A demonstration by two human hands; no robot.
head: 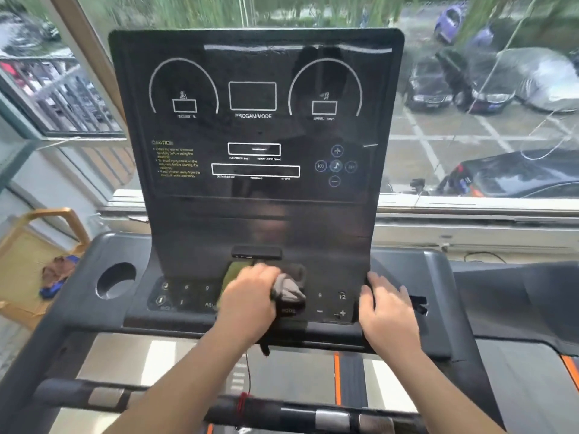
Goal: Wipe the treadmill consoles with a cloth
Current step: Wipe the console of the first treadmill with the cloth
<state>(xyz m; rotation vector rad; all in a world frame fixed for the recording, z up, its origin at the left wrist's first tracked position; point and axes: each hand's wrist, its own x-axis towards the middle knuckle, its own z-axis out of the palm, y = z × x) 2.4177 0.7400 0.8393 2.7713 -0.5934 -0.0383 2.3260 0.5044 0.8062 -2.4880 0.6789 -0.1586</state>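
Observation:
A tall black treadmill console stands in front of me, with dials, display boxes and a row of buttons along its lower panel. My left hand grips a bunched grey-brown cloth and holds it against the middle of the button panel, beside a green patch on the panel. My right hand rests with straight fingers on the console's lower right edge, next to the 12 and plus buttons.
A round cup holder sits in the grey tray left of the buttons. A wooden chair with a crumpled cloth on it stands at the far left. A handlebar with a red cord crosses below. Behind the console is a window onto parked cars.

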